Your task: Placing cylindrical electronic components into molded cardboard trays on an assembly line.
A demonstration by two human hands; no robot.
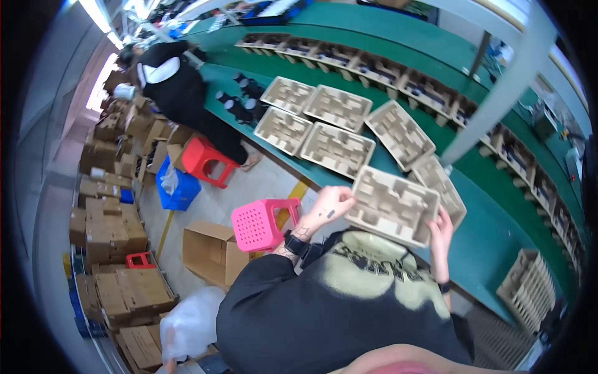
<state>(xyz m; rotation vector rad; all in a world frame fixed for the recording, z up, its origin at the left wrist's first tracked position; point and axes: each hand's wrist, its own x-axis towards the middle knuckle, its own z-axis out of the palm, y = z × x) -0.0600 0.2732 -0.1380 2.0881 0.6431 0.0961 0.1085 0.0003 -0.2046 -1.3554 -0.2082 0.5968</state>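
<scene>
A beige moulded-pulp tray (pixel 391 209) with several hollows is held in front of my chest at the bench edge. My left hand (pixel 332 204) pinches its left side, fingers curled at the rim. On the opposite side, my right hand (pixel 441 232) grips the tray's right end. No loose part shows in its hollows. Just beyond it, another pulp tray (pixel 453 198) lies angled and partly covered. More pulp trays (pixel 337 149) lie on the green bench (pixel 492 249), one of them (pixel 400 134) turned askew.
Dark cylindrical parts (pixel 237 107) stand left of the trays. Filled trays (pixel 374 70) line the far belt. A tray stack (pixel 529 290) sits right. A white post (pixel 507 87) rises from the bench. A pink stool (pixel 256 227), open carton (pixel 208 252) and co-worker (pixel 177 87) are left.
</scene>
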